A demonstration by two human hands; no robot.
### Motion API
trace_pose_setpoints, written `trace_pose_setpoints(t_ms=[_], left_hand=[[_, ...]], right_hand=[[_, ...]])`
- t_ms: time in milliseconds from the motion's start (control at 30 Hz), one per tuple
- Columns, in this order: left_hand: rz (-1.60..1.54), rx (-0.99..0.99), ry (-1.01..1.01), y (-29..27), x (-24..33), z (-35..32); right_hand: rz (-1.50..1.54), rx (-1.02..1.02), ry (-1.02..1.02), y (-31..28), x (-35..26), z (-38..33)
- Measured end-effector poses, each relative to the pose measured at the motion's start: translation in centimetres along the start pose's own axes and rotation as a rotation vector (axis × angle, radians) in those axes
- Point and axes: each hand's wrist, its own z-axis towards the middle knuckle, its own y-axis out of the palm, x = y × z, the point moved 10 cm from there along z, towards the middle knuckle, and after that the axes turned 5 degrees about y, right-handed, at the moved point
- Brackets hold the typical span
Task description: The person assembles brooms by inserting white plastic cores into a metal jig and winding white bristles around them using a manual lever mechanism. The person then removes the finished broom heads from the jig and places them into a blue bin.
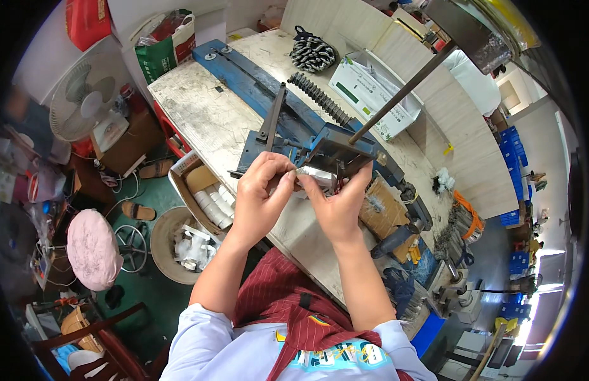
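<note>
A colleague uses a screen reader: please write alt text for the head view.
A person's left hand and right hand work close together at a blue metal machine on a worn, pale workbench. Beyond is a white-and-green box; to the left are a scrap bin, a pink-topped stool and a fan.

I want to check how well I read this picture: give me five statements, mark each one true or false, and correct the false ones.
1. The left hand and the right hand are both at the blue machine. True.
2. The stool seat is black. False: it is pink.
3. The fan stands on the bench. False: it stands to the left of the bench.
4. A white box rests on the bench. True.
5. The round bin holds white scraps. True.
</note>
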Motion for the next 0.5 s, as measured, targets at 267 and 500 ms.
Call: trace_pose_setpoints(t_ms=[267,500], left_hand=[[0.159,0.051,0.046,-0.6,1.0,-0.5],[0.128,0.014,0.033,-0.5,0.5,-0.4]], right_hand=[[-0.052,-0.019,0.007,0.0,0.5,0.0],[-0.082,-0.023,-0.002,0.3,0.3,-0.2]])
